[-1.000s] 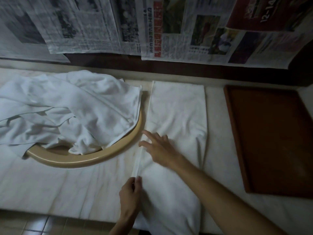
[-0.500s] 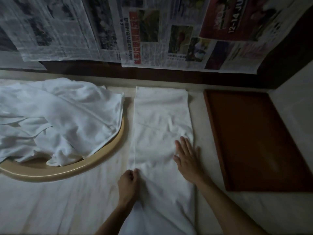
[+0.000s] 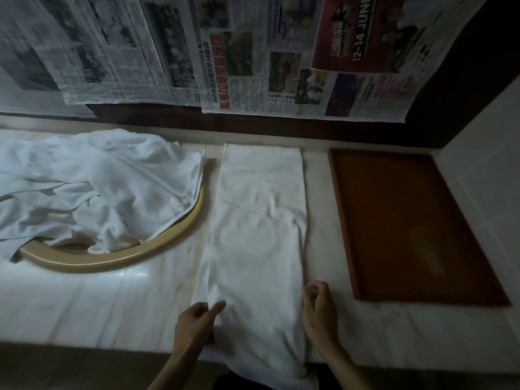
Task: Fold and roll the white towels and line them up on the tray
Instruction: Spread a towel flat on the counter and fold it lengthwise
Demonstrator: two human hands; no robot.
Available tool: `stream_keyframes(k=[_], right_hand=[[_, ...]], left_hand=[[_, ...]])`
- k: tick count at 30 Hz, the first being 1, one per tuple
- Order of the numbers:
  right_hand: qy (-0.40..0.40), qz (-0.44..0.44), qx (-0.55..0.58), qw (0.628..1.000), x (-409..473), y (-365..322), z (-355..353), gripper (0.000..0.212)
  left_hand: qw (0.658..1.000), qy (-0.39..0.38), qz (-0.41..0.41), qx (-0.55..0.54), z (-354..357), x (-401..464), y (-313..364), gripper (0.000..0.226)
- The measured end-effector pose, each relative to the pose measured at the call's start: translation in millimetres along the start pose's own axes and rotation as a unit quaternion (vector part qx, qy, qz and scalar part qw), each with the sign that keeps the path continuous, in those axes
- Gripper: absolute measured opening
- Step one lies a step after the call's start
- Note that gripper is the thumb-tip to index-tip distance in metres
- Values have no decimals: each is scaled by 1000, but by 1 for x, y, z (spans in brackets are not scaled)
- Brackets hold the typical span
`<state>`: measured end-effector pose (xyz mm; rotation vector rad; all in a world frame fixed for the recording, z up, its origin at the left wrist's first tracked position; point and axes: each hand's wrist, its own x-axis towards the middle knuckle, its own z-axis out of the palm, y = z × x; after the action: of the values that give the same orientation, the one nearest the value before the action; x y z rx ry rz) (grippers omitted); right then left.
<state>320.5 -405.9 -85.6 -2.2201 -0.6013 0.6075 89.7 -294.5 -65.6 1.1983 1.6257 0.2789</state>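
A white towel (image 3: 260, 226), folded into a long strip, lies lengthwise on the pale counter, its near end hanging over the front edge. My left hand (image 3: 197, 323) pinches the strip's left edge near the front. My right hand (image 3: 319, 308) sits at the strip's right edge with its fingers curled; whether it holds the cloth I cannot tell. A brown rectangular tray (image 3: 408, 220) lies to the right of the towel with nothing on it. A heap of loose white towels (image 3: 92, 187) fills the left side.
The heap lies over a round basin with a tan rim (image 3: 157, 249). Newspaper sheets (image 3: 253, 60) cover the dark back wall. A pale side wall (image 3: 489, 178) closes the right. The counter's front edge (image 3: 84, 344) runs below my hands.
My right hand has slid from lying flat on the towel to its right edge, nearer the front, and its fingers have curled. My left hand has kept hold of the left edge.
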Motion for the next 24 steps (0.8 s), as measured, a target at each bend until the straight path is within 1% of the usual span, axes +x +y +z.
stream_keyframes(k=[2, 5, 8, 10, 12, 15, 16, 17, 18, 19, 20, 21, 22, 23, 24], right_hand=[[-37, -30, -19, 999, -3, 3, -8, 8], [-67, -39, -71, 994, -12, 8, -15, 9], [-55, -26, -143, 988, -27, 15, -16, 26], [-56, -46, -168, 983, -37, 17, -17, 34], [-60, -67, -183, 979, -44, 15, -17, 48], [-89, -29, -245, 965, -57, 3, -17, 57], [-103, -18, -249, 963, -61, 3, -15, 62], [-101, -17, -220, 970, -68, 4, -13, 67], [-81, -33, -168, 982, -75, 6, -12, 74], [-56, -69, -121, 989, -84, 11, -11, 78], [-42, -128, -106, 985, -93, 16, -11, 75], [-39, -191, -126, 973, -102, 22, -11, 70], [-42, -243, -170, 954, -109, 28, -10, 66], [-52, -278, -216, 935, -114, 33, -10, 66], [-62, -288, -255, 921, -117, 37, -9, 66]], left_hand=[[999, 8, 18, 28, 3, -8, -5, 33], [997, 17, 44, 55, 3, -11, -6, 25], [997, 7, 51, 51, 3, -11, -3, 26], [997, -1, 51, 54, 2, -12, -1, 28], [996, -10, 60, 58, 1, -11, -3, 33], [995, -22, 70, 65, -3, -11, -3, 35], [995, -21, 77, 67, -3, -10, -3, 35], [994, -22, 83, 71, -3, -11, -2, 35], [993, -23, 91, 72, -1, -9, -3, 35], [993, -22, 94, 70, -1, -9, -2, 34], [993, -19, 96, 68, -1, -8, -2, 34], [993, -18, 92, 67, -1, -7, -2, 34], [994, -19, 91, 60, -1, -6, -3, 34], [994, -20, 92, 61, -1, -7, -1, 33], [992, -17, 100, 68, -2, -11, 2, 29]])
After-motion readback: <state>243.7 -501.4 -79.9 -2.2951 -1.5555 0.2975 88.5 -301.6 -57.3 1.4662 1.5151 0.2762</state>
